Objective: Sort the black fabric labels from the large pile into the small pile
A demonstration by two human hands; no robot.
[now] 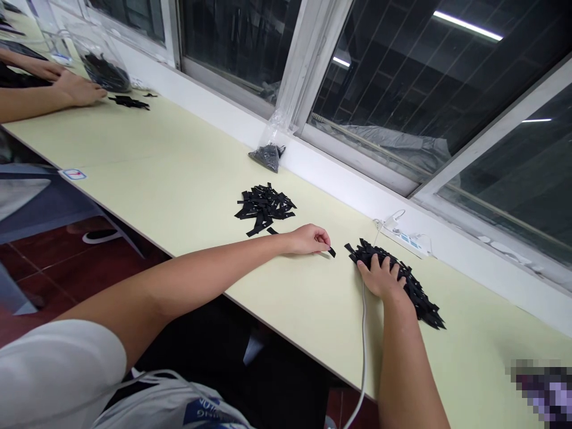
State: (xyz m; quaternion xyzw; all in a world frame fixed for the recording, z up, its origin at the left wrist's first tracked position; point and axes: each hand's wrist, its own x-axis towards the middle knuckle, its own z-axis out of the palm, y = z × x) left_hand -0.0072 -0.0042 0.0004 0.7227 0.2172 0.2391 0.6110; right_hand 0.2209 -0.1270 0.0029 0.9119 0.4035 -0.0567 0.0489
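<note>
My left hand (310,239) pinches one short black fabric strip (331,252) between thumb and fingertips, just above the table. To the right, my right hand (382,275) lies with fingers spread over a long pile of black strips (420,296), touching its near side. A smaller, looser heap of black strips (267,205) sits beyond my left forearm. One loose strip (272,230) lies between that heap and the forearm, partly covered.
A clear bag with dark pieces (269,156) leans by the window ledge. A power strip (404,236) stands against the wall, and a white cable (363,333) crosses the table. At far left, another person's hands (75,88) work beside a larger bag (105,70).
</note>
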